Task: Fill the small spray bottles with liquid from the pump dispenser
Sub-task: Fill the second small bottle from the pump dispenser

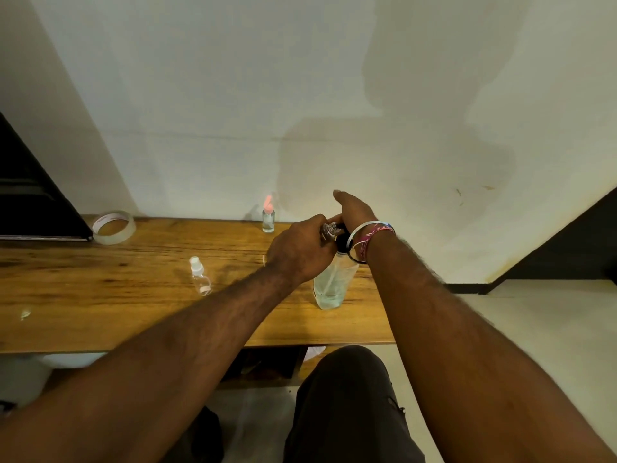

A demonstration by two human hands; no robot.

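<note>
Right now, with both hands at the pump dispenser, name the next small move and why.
Probably press the pump head down: the right hand rests on top of the pump dispenser, and the left hand holds a small clear bottle by its nozzle.

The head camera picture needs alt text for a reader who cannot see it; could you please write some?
At a wooden table, the left hand holds a small bottle at the top of a clear pump dispenser, while the right hand presses down on the pump. A capped small spray bottle, a pink-topped bottle and a tape roll stand farther left.
</note>
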